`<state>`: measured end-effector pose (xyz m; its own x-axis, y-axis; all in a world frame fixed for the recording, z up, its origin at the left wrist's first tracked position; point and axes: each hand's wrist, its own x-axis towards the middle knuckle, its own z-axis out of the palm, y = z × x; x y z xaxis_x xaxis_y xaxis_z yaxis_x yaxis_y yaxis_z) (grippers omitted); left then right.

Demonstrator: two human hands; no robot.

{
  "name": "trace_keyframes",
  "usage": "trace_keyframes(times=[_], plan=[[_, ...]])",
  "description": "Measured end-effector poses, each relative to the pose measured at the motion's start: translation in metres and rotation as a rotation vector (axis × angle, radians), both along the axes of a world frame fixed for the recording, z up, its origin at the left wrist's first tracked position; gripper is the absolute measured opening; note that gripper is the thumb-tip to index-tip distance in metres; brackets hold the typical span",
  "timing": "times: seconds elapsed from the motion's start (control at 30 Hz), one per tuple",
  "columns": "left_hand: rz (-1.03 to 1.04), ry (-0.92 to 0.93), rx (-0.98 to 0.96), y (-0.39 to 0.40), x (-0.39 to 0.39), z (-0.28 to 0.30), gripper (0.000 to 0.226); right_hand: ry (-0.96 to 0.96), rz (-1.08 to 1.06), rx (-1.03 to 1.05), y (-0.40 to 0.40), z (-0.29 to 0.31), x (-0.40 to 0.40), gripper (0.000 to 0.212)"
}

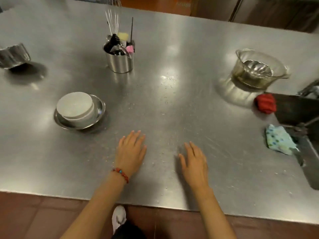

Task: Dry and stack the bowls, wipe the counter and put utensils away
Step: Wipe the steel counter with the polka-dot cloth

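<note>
At the far left edge of the steel bench (172,49) a metal bowl (13,56) sits tilted, cut off by the frame. Nearer the front left, a white bowl (76,107) rests upside down inside a shallow metal bowl (100,107). Toward the back edge stands a metal cup (120,62) holding a whisk (113,21) and other utensils. Near the front edge, the left hand (131,150) lies flat, fingers straight, a bead bracelet (120,174) on the wrist. Just beside it the right hand (195,163) hovers or rests with fingers relaxed, holding nothing. Water drops dot the bench around them. Toward the right edge sit a glass bowl (259,69), a red cloth (265,103) and a patterned cloth (279,139) by the sink (307,163).
</note>
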<state>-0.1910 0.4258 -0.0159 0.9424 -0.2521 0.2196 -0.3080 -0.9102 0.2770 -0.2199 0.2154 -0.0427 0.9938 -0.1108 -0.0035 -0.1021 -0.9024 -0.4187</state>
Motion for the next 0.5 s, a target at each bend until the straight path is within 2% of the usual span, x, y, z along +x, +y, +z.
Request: trace_keyframes(times=[0.27, 0.37, 0.5], plan=[[-0.167, 0.043, 0.044, -0.152, -0.028, 0.009, 0.045, -0.007, -0.206, -0.023, -0.140, 0.018, -0.064, 0.047], [-0.203, 0.048, -0.007, -0.194, -0.025, 0.008, 0.034, -0.009, -0.263, -0.012, -0.173, 0.022, -0.068, 0.048], [-0.258, 0.035, -0.028, -0.245, -0.005, 0.006, 0.038, 0.003, -0.331, 0.019, -0.213, 0.022, -0.059, 0.049]])
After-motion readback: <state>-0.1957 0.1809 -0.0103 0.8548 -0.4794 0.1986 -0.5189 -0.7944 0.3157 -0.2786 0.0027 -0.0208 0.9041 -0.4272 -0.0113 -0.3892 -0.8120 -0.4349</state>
